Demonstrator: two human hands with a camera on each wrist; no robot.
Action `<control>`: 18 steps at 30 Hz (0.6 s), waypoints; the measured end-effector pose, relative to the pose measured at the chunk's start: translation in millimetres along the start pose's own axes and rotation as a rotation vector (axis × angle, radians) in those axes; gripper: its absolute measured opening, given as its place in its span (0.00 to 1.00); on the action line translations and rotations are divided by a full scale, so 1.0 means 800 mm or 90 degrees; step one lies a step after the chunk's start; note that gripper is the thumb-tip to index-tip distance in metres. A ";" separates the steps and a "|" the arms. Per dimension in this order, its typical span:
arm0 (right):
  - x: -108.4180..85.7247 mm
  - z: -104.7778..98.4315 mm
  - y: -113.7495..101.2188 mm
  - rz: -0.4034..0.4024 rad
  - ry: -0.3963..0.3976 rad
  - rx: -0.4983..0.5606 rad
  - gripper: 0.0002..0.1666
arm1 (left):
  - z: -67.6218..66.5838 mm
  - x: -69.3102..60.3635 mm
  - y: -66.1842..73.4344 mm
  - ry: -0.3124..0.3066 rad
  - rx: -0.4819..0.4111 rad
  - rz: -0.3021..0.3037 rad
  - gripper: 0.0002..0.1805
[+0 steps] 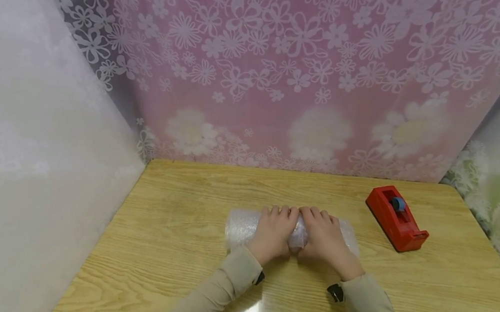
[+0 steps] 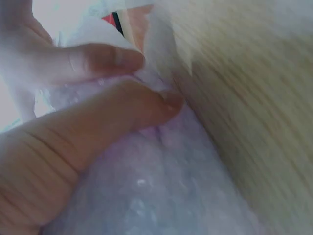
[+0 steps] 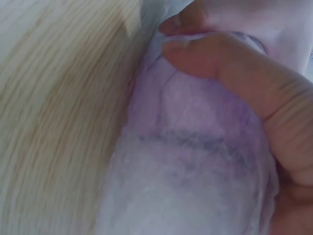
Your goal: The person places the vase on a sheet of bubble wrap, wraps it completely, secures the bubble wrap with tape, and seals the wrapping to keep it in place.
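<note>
The floral curtain (image 1: 248, 83) hung behind the wooden table (image 1: 174, 194). Across the table's middle lay the bubble-wrapped roll (image 1: 242, 224), its central part (image 1: 299, 235) purple. The red dispenser (image 1: 387, 223) stood apart on the right, holding blue tape (image 1: 398, 204). The left hand (image 1: 275, 233) and right hand (image 1: 323, 238) gripped the roll side by side, fingers curled over its far side, thumbs pressed on the near side, close together. The step in hand was probably snugging the wrap; the next move seemed to call for keeping it tight while securing it.
</note>
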State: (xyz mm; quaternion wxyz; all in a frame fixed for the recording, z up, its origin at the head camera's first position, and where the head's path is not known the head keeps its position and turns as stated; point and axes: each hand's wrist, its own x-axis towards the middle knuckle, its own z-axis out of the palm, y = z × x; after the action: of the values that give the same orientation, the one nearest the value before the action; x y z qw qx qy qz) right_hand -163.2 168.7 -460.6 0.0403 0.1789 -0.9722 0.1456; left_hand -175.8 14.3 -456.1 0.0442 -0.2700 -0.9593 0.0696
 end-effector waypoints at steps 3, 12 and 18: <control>0.001 0.000 0.005 0.002 -0.016 0.016 0.61 | 0.002 0.003 -0.005 -0.007 -0.027 0.016 0.56; 0.000 -0.014 0.015 -0.030 -0.093 0.107 0.67 | 0.005 0.004 -0.010 0.010 -0.034 0.043 0.59; -0.002 -0.020 0.017 -0.037 -0.120 0.132 0.60 | 0.009 0.008 -0.016 -0.005 -0.054 0.067 0.60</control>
State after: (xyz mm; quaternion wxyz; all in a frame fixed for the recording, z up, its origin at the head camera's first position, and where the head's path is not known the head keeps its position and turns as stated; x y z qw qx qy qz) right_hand -166.3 186.0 -448.9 -0.0658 0.2231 -0.9458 0.2267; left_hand -188.7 5.6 -461.1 0.0255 -0.3214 -0.9461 0.0323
